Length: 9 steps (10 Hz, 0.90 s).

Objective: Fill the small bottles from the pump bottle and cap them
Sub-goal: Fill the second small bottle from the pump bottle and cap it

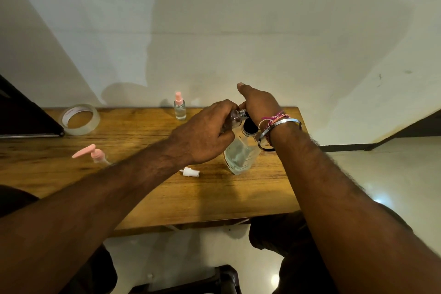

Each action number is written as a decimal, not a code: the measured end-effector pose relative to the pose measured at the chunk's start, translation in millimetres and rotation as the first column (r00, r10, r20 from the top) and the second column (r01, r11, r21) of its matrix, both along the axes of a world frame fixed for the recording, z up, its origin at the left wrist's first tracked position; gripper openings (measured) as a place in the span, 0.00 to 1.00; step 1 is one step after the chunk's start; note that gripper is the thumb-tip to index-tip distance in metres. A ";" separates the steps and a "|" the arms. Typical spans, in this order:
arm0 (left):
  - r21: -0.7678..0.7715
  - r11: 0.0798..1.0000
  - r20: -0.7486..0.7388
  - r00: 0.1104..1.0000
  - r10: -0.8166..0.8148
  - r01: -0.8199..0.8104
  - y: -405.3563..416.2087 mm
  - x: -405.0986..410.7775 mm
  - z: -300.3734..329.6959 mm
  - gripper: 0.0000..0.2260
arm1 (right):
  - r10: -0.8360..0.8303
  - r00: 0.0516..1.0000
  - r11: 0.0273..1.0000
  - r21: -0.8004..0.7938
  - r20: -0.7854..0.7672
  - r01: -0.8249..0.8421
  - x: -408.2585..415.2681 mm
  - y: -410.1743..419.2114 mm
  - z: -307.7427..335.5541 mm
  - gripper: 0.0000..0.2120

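Mid-task: capped small bottle [179, 108] at upper centre; left hand [205, 133] gripping second bottle [232, 119] tilted at pump bottle [241, 150], gripped by right hand [259, 102]; white cap [190, 172] loose on table [143, 193].

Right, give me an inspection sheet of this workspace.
Surface: brown wooden table, against a pale wall.
Job's things: large clear pump bottle upright; small clear bottle tilted at its black pump head; capped pink-topped small bottle at the back; loose white spray cap; pink pump dispenser lying down.
Clutter: clear tape roll.
Grips: left hand holds the small bottle; right hand on the pump head.
Cables: nothing seen.
Surroundings: glossy floor.
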<state>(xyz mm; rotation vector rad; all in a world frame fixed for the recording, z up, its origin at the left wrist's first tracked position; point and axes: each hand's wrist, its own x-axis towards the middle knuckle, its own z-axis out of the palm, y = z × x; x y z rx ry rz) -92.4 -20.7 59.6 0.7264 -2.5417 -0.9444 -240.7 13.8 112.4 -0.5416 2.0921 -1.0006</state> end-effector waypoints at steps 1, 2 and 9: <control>0.013 1.000 -0.021 1.000 0.008 -0.007 -0.5 0.0 2.9 0.14 | 0.038 0.994 0.998 -0.047 0.104 -0.033 6.2 3.6 6.4 0.21; 0.008 1.000 -0.044 0.999 0.009 -0.009 -1.4 -0.7 7.0 0.13 | 0.095 0.994 0.995 -0.032 0.062 -0.093 -2.0 5.6 10.8 0.23; -0.013 1.000 -0.017 1.000 0.002 -0.002 -1.6 0.5 6.5 0.12 | 0.122 0.990 0.992 -0.013 0.064 -0.122 0.4 6.6 8.6 0.24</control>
